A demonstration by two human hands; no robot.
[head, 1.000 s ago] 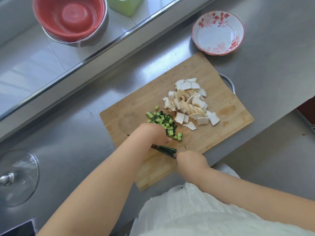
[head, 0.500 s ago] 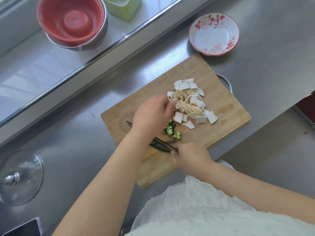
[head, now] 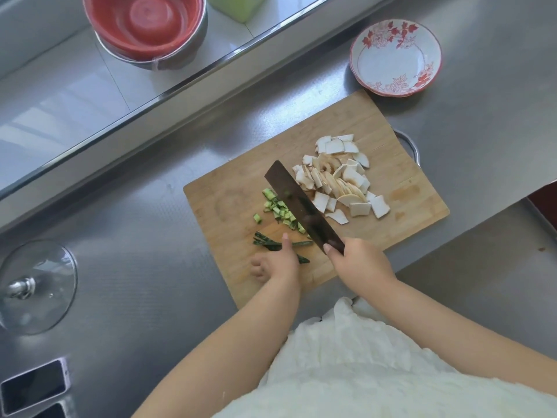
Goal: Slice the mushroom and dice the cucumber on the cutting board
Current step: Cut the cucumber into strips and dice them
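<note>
A wooden cutting board point(head: 391, 140) lies on the steel counter. White mushroom slices point(head: 340, 179) are piled on its right half. Green cucumber dice point(head: 280, 209) lie left of centre. Long dark cucumber strips point(head: 268, 241) lie nearer to me, and my left hand point(head: 275, 260) rests on them with fingers curled over them. My right hand point(head: 358, 262) grips the handle of a dark cleaver point(head: 301, 203). The blade lies at a slant between the dice and the mushroom, its flat side showing.
A white bowl with red flowers point(head: 396, 57) stands beyond the board's far corner. A red bowl inside a steel bowl point(head: 144, 28) sits on the raised ledge. A glass lid point(head: 36, 286) lies at the left, a phone point(head: 33, 387) at the bottom left.
My left hand has drawn back from the mushroom pile to the cucumber strips at the near edge. The cleaver has swung up from under my hand and now lies between the dice and the mushroom.
</note>
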